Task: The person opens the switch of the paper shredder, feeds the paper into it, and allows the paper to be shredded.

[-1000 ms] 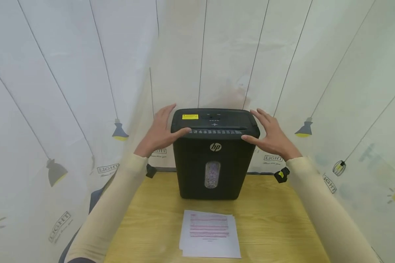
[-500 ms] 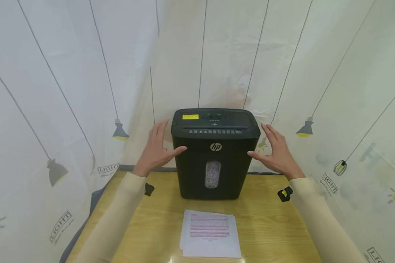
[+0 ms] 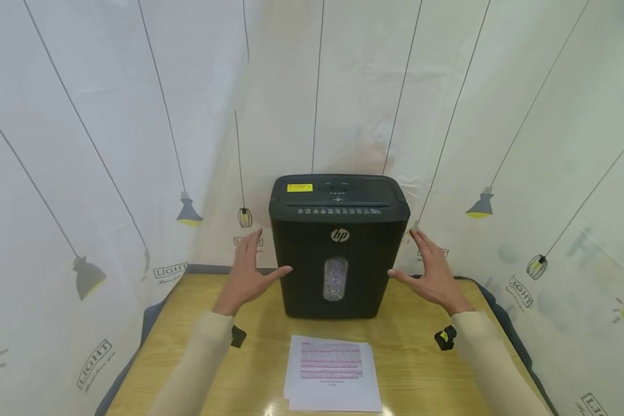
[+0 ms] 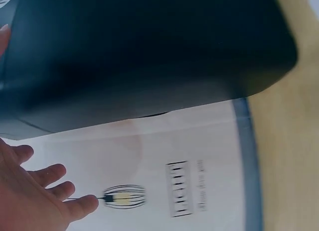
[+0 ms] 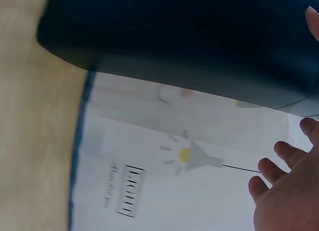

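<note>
A black HP paper shredder (image 3: 307,260) stands upright at the back of the wooden table, its front window (image 3: 335,279) showing shredded bits inside. My left hand (image 3: 247,280) is spread beside its left side, thumb in front of the casing and fingers extended toward the back. On the other side my right hand (image 3: 437,280) mirrors it, thumb at the right front edge. Both wrist views show the dark casing (image 4: 149,52) with the fingers of each hand apart from one another. Neither hand grips anything. In front of the shredder lies a small stack of printed paper (image 3: 334,375).
The wooden table (image 3: 421,370) ends at a dark blue edge along the back. Behind and around it hangs a pale curtain (image 3: 364,86) printed with lamps and "LIGHT" lettering. A yellow label (image 3: 299,188) is stuck on the shredder's top.
Both hands have come down from the shredder's top corners to partway down its sides, staying spread. The shredder and the paper stack remain where they were.
</note>
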Motion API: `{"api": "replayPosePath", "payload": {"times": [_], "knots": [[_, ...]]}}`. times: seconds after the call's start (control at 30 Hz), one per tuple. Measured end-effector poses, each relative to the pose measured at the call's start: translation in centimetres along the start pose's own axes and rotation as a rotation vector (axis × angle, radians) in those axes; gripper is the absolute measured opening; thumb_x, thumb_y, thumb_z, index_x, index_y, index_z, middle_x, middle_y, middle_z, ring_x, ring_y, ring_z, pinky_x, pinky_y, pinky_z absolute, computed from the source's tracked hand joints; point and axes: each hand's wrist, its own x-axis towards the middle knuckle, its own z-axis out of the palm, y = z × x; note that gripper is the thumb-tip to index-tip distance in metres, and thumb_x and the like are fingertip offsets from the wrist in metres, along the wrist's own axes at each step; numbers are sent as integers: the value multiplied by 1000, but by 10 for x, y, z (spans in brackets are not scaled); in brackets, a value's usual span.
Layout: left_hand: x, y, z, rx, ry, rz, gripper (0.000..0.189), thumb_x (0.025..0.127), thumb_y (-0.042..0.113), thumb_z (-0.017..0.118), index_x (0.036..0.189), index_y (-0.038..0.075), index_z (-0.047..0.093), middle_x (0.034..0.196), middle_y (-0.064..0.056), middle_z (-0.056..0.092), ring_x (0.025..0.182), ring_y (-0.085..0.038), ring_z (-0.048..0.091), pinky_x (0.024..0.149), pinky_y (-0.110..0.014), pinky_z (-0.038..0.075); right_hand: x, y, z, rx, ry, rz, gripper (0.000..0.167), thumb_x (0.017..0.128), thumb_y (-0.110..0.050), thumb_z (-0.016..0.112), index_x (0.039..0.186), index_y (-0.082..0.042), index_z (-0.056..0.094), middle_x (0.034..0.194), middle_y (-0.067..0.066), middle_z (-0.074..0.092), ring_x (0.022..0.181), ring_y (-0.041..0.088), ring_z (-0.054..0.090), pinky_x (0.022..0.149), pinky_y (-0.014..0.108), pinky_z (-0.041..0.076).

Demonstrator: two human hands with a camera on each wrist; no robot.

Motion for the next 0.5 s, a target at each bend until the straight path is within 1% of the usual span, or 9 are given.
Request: {"api": "replayPosePath", "payload": {"times": [0.1, 0.2, 0.33, 0.47, 0.5], "knots": [[-12, -9, 13, -10, -11, -18, 121, 76, 81, 69, 165, 21, 13, 171, -13, 15, 158, -35, 17, 122, -62, 28, -8, 6, 12, -7, -17, 11, 107, 87, -57, 75, 166, -21, 12, 173, 16, 12, 155, 49, 15, 116, 77, 16], [-24, -18, 26, -7, -20, -41, 122, 75, 81, 70, 165, 20, 15, 170, -15, 16, 157, -37, 18, 122, -63, 28, -15, 14, 25, -9, -35, 31, 108, 86, -61, 74, 166, -21, 13, 173, 15, 12, 155, 49, 15, 116, 77, 17], [-39, -28, 43, -13, -39, -74, 123, 72, 83, 70, 165, 23, 16, 170, -14, 17, 156, -38, 19, 121, -64, 31, -25, 22, 41, -8, -52, 53, 108, 86, -63, 73, 166, -20, 14, 172, 15, 13, 154, 48, 17, 115, 77, 21], [-52, -36, 60, -10, -52, -65, 123, 72, 84, 70, 165, 23, 17, 170, -13, 18, 156, -39, 20, 119, -64, 33, -34, 25, 56, -8, -57, 54, 107, 85, -62, 74, 165, -17, 19, 171, 17, 17, 152, 50, 20, 114, 77, 24], [-56, -38, 64, -8, -53, -54, 123, 72, 82, 71, 164, 22, 18, 170, -14, 19, 156, -40, 21, 119, -64, 33, -36, 25, 59, -4, -61, 54, 107, 85, -61, 74, 165, -16, 19, 171, 18, 17, 152, 50, 20, 114, 77, 24]]}}
